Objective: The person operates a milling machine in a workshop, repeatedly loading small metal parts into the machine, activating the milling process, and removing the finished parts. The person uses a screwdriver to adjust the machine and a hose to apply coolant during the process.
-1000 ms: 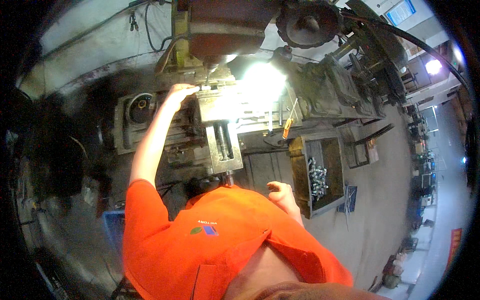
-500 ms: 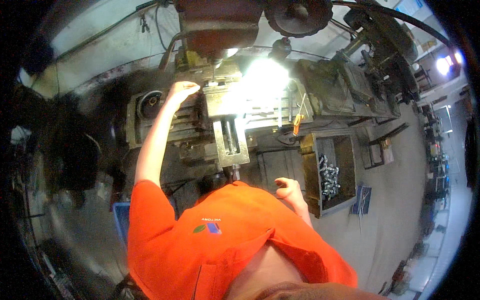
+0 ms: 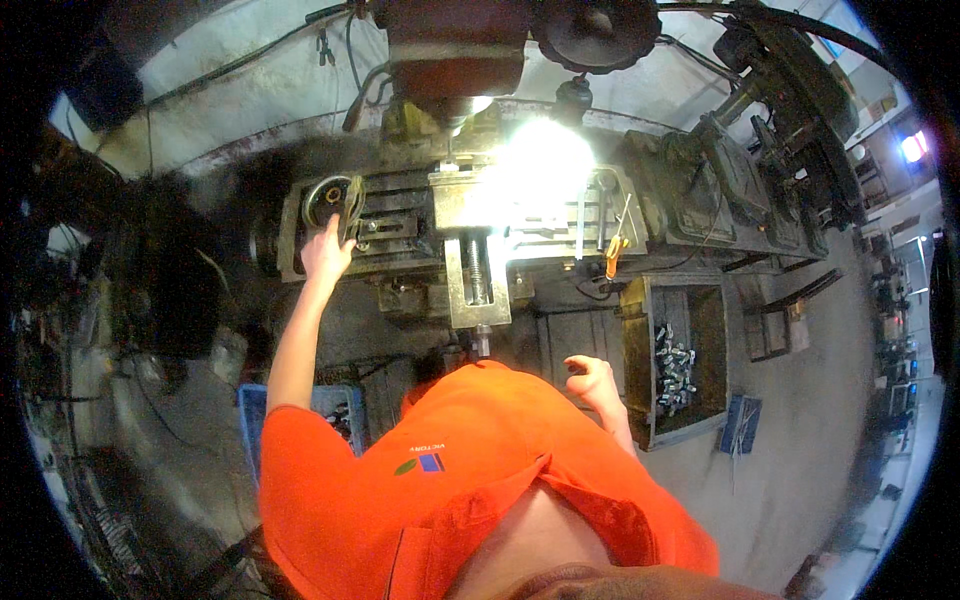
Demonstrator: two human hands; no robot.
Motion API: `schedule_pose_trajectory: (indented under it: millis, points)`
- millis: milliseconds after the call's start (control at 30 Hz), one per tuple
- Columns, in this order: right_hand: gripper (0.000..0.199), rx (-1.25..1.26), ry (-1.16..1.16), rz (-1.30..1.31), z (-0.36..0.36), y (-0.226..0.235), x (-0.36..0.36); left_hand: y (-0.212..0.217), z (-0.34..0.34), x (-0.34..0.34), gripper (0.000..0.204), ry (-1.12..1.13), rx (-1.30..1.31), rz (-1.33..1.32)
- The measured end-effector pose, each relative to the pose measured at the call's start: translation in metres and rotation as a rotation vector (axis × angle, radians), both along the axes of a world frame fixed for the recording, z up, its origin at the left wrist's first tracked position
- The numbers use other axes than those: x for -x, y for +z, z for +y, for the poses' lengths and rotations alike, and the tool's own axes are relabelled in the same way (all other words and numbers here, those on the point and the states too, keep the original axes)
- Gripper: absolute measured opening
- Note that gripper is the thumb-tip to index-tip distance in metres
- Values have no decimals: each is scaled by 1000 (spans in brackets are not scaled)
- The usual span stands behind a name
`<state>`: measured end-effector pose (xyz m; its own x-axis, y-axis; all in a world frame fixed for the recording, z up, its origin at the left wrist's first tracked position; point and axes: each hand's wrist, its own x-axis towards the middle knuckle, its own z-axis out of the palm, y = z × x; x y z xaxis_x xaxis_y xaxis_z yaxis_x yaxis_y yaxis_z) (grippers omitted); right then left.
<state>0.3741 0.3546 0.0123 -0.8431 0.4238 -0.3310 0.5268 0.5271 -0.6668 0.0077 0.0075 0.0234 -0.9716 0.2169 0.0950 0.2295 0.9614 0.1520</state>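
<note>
My left hand (image 3: pixel 328 256) is at the left end of the machine table (image 3: pixel 405 180), its index finger stretched toward a round dark dish (image 3: pixel 318 208) and the thumb apart. I see nothing held in it. Pale strands (image 3: pixel 354 203) lie over the dish's right edge. My right hand (image 3: pixel 594 385) is low in front of my body, left of the wooden box, with its fingers curled in; whatever they may hold is hidden. A vise (image 3: pixel 463 277) with a screw stands mid-table, beneath the machine head (image 3: pixel 455 60). Glare from a lamp hides part of its jaws.
An orange-handled tool (image 3: pixel 614 258) lies at the table's right front edge. Below it, a wooden box (image 3: pixel 637 330) holds several metal parts (image 3: pixel 674 370). A blue crate (image 3: pixel 250 415) stands beside my left arm. A dark round lamp shade (image 3: pixel 597 35) hangs above.
My left hand has moved from beside the vise, left and nearer to me, to the round dish, and its index finger has stretched out. My right hand stays curled. The whole view has shifted slightly.
</note>
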Motion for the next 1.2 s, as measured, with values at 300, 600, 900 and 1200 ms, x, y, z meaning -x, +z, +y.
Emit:
schedule_pose_trajectory:
  millis: [300,600,900,1200]
  points:
    - [38,-48,-52,29,6,-1,-13,-17,-8,4,24,112,-820,124]
    - [41,-8,-9,21,5,1,-12,42,99,-24,21,-143,-772,210]
    - [42,43,-51,-37,2,-2,-20,33,101,-13,21,-220,-755,217]
    - [41,-20,-38,-32,13,1,-22,34,31,-10,23,61,-641,228]
